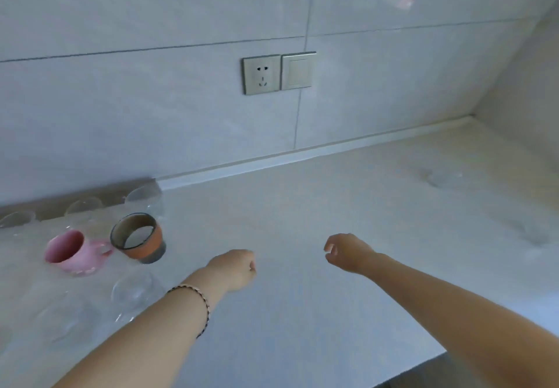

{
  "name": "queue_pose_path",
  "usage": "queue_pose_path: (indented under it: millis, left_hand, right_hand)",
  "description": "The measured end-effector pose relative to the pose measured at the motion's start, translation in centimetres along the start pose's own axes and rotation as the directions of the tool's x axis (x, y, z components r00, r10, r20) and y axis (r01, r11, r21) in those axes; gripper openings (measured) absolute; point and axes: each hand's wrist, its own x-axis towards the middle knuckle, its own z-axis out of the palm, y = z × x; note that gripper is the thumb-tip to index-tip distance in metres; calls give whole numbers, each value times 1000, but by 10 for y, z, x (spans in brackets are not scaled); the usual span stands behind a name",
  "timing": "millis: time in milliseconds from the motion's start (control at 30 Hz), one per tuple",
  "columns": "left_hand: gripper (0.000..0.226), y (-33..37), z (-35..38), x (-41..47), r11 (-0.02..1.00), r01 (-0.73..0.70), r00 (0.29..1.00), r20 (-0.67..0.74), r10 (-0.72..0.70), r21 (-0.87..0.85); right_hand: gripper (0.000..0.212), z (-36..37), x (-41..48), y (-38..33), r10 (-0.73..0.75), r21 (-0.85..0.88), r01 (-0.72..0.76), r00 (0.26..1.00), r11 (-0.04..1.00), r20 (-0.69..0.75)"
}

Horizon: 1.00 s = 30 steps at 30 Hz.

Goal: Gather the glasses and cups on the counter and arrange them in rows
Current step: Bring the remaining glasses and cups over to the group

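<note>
On the pale counter (302, 221), at the left, stand a pink mug (71, 251) and an orange-and-brown cup (139, 238) side by side. Behind them several clear glasses line the wall, one being a back glass (145, 200). In front of the cups a clear glass (133, 294) stands, and another clear glass (63, 318) is left of it. Two blurred clear glasses (438, 177) (535, 233) stand far right. My left hand (239, 268) hovers right of the cups, fingers curled, holding nothing. My right hand (348, 251) hangs mid-counter, fingers loosely apart, empty.
A tiled wall rises behind the counter with a socket (261, 74) and a switch (298, 70). A side wall (520, 85) closes the right end. The counter's front edge (423, 366) runs at the lower right.
</note>
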Motion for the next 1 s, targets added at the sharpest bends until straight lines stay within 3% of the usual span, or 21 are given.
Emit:
queue_pose_path:
  millis: [133,400,533,667,767,1000]
  left_hand:
    - [9,108,-14,64,999,-34,999,-31,33,-15]
    - [9,239,-34,156,1000,-21,1000,4,21,8]
    - [9,254,-35,186,999,9,1000,25,-10,36]
    - [9,263,-34,206,998,37,998,40,-39,56]
    - [12,261,-33,211,997,52,997,46,-55,60]
    - [9,232,-19,201,994,105,991,79,-107,34]
  right_hand:
    - [30,-57,28,108,78,23,-77,995,997,-62]
    - [37,-167,104,267,174,-4,-179,960,984,-218]
    - [64,-206,145,314,263,-16,-279,923,960,-281]
    - [85,-214,175,342,322,0,-330,923,944,-212]
    - [84,-208,186,352,308,-8,-316,930,949,-201]
    - [80,-197,179,359,270,67,-262,908,963,-321]
